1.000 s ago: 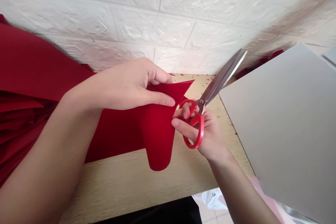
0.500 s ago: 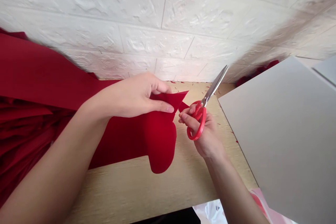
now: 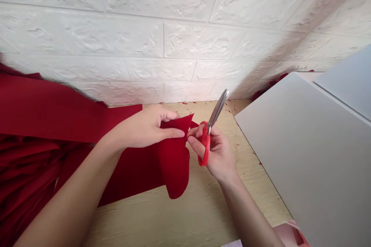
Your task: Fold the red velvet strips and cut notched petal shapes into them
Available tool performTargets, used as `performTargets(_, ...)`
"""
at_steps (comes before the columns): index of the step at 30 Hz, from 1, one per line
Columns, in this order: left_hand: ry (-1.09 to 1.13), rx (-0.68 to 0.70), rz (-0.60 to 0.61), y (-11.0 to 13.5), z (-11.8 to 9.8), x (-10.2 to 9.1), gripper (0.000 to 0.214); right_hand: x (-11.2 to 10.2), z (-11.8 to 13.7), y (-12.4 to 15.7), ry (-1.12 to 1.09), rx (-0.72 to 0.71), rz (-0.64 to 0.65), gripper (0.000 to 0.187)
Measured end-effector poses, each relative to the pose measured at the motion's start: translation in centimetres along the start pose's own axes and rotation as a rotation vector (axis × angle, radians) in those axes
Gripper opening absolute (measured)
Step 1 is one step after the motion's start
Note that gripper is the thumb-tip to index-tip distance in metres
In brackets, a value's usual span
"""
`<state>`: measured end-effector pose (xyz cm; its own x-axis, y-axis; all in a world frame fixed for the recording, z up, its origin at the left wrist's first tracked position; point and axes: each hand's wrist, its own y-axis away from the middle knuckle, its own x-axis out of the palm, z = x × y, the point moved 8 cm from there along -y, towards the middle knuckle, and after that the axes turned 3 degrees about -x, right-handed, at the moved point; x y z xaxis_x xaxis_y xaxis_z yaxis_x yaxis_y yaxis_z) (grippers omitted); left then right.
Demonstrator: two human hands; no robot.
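Here, red sheet (image 3: 174,166), pinched in left grip (image 3: 145,128)

The pale, wood-grained desk (image 3: 203,208) bears part of a red sheet (image 3: 130,177), a red heap (image 3: 26,170) and tiny scraps (image 3: 260,164).

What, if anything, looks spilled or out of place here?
Small red scraps lie scattered on the table, mainly near the wall; they look like stray litter beside the red sheet in the left hand.
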<state>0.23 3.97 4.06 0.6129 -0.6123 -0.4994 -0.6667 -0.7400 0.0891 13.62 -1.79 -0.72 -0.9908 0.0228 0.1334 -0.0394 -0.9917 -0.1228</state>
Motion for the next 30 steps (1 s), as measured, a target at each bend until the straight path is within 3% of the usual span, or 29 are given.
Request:
performTargets(3, -0.036, -0.016, 0.124, -0.1, 0.0, 1.1, 0.022, 0.1, -0.3, 0.0, 0.01, 0.018, 0.003, 0.023)
performTargets(15, -0.017, -0.097, 0.09, -0.9, 0.6, 2.2, 0.025, -0.5, -1.2, -0.1, -0.024, 0.022, -0.047, 0.028)
performTargets(18, 0.012, -0.083, 0.029, -0.9, 0.5, 2.0, 0.026, -0.8, -1.2, 0.1, -0.015, 0.028, -0.076, 0.031)
performTargets(22, 0.139, -0.09, -0.136, -0.7, 0.5, 1.0, 0.026, -1.0, -1.4, 0.4, 0.022, 0.071, -0.105, 0.036)
performTargets(30, 0.336, -0.049, -0.375, -0.6, 0.4, 0.0, 0.025, -0.5, -1.4, 0.7, 0.177, 0.048, 0.019, 0.033)
